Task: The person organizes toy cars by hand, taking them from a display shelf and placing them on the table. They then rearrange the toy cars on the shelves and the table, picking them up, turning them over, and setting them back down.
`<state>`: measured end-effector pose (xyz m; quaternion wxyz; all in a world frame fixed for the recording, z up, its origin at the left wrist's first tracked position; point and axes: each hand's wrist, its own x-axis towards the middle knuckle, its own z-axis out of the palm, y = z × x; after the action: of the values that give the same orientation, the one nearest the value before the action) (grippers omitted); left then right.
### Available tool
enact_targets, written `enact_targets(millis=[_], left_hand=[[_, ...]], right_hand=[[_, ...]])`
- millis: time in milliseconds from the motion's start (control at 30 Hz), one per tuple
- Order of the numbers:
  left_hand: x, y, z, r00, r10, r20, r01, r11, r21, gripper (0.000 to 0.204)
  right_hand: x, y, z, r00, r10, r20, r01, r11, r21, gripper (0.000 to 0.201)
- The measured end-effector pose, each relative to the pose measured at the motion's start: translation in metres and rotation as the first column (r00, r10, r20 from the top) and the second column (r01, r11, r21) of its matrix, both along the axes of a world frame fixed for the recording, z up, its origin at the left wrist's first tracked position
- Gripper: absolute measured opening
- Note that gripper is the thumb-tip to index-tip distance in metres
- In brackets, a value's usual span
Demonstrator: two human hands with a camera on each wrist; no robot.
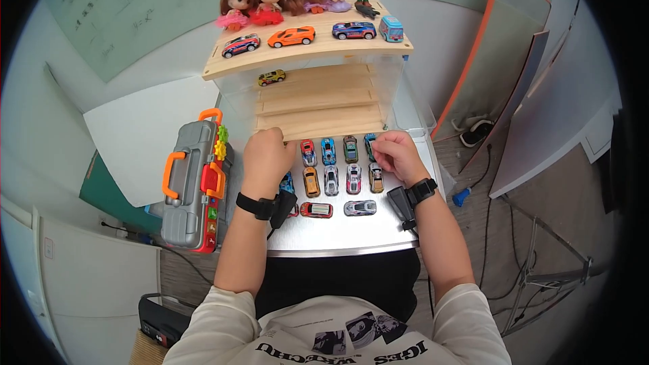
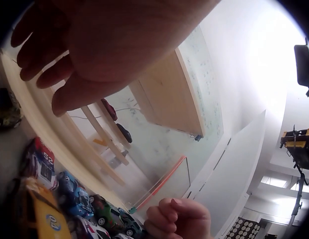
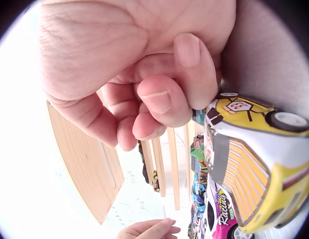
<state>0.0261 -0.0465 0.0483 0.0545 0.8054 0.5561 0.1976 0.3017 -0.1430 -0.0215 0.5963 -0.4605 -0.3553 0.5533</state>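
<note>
My left hand hovers over the left end of the toy car rows, near a red car. In the left wrist view its fingers hang loosely bent with nothing in them. My right hand is at the right end of the rows, beside a dark teal car. Its fingers curl loosely and hold nothing in the right wrist view. A yellow and white car stands close below that hand. Blue, green and orange cars stand between the hands.
Behind the cars stands a wooden shelf with a small yellow car inside. Dolls, a bus and several cars, one orange, sit on its top. A grey toolbox stands at the table's left edge.
</note>
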Motion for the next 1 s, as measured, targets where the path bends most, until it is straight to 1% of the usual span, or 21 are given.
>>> enact_targets(millis=[33, 100, 133, 200, 233, 300, 367, 433, 533, 600, 633, 700, 733, 767, 833, 867, 933, 1000], left_hand=[[-0.004, 0.001, -0.002, 1.0, 0.009, 0.012, -0.009, 1.0, -0.002, 0.03], [-0.011, 0.002, -0.005, 0.999, -0.014, 0.03, 0.015, 0.999, -0.039, 0.032], [-0.012, 0.005, -0.008, 0.999, -0.003, 0.049, 0.005, 0.999, -0.04, 0.032], [-0.015, 0.009, -0.011, 0.999, -0.019, 0.05, 0.025, 0.993, -0.113, 0.034], [-0.016, 0.009, -0.013, 0.997, -0.005, 0.073, 0.014, 0.993, -0.116, 0.034], [-0.018, 0.01, -0.016, 0.999, -0.041, 0.036, 0.046, 0.988, -0.146, 0.029], [-0.019, 0.014, -0.022, 0.998, -0.043, 0.054, 0.051, 0.988, -0.146, 0.028], [-0.021, 0.019, -0.031, 0.996, -0.045, 0.072, 0.056, 0.987, -0.154, 0.026], [-0.026, 0.024, -0.037, 0.992, -0.037, 0.117, 0.059, 0.981, -0.186, 0.025], [-0.028, 0.023, -0.039, 0.986, -0.06, 0.158, 0.089, 0.98, -0.181, 0.026], [-0.029, 0.023, -0.041, 0.983, -0.043, 0.181, 0.077, 0.979, -0.187, 0.026], [-0.029, 0.023, -0.045, 0.969, -0.054, 0.239, 0.099, 0.979, -0.18, 0.029], [-0.029, 0.023, -0.046, 0.967, -0.052, 0.248, 0.099, 0.978, -0.182, 0.028], [-0.029, 0.024, -0.046, 0.963, -0.036, 0.267, 0.088, 0.979, -0.185, 0.028], [-0.029, 0.025, -0.047, 0.961, -0.053, 0.27, 0.109, 0.975, -0.195, 0.028], [-0.029, 0.025, -0.048, 0.96, -0.05, 0.277, 0.109, 0.973, -0.203, 0.028], [-0.027, 0.026, -0.048, 0.961, -0.058, 0.271, 0.119, 0.97, -0.213, 0.028], [-0.027, 0.024, -0.048, 0.956, -0.057, 0.289, 0.114, 0.976, -0.186, 0.025]], right_hand=[[0.001, 0.0, -0.002, 1.0, 0.009, 0.012, -0.009, 1.0, -0.002, 0.016], [0.002, 0.002, -0.004, 0.999, 0.025, -0.024, -0.024, 0.999, 0.031, 0.017], [0.003, 0.002, -0.005, 0.999, 0.036, -0.005, -0.035, 0.999, 0.029, 0.017], [0.005, 0.001, -0.006, 0.999, 0.049, -0.017, -0.048, 0.997, 0.055, 0.016], [0.006, 0.002, -0.007, 0.998, 0.062, 0.006, -0.062, 0.997, 0.05, 0.016], [0.005, 0.002, -0.007, 0.999, 0.048, -0.026, -0.045, 0.995, 0.09, 0.018], [0.005, 0.002, -0.006, 0.998, 0.062, 0.019, -0.064, 0.994, 0.093, 0.018], [0.008, 0.001, -0.009, 0.994, 0.093, -0.056, -0.084, 0.985, 0.153, 0.015], [0.014, 0.002, -0.012, 0.987, 0.157, -0.02, -0.151, 0.972, 0.18, 0.016], [0.014, 0.001, -0.01, 0.981, 0.194, 0.013, -0.193, 0.959, 0.208, 0.017], [0.014, 0.0, -0.008, 0.977, 0.21, 0.034, -0.213, 0.957, 0.195, 0.017], [0.009, -0.004, 0.006, 0.979, 0.182, 0.087, -0.193, 0.971, 0.144, 0.018], [0.008, -0.003, 0.014, 0.963, 0.193, 0.19, -0.218, 0.969, 0.118, 0.017], [0.002, 0.0, 0.028, 0.956, 0.209, 0.208, -0.234, 0.966, 0.108, 0.017], [-0.024, 0.006, 0.057, 0.885, 0.134, 0.447, -0.166, 0.986, 0.034, 0.014], [-0.042, 0.014, 0.072, 0.817, 0.118, 0.564, -0.156, 0.988, 0.02, 0.011], [-0.076, 0.038, 0.086, 0.712, 0.017, 0.702, -0.137, 0.984, 0.115, 0.013], [-0.097, 0.068, 0.103, 0.493, 0.011, 0.87, -0.179, 0.98, 0.089, 0.015]])
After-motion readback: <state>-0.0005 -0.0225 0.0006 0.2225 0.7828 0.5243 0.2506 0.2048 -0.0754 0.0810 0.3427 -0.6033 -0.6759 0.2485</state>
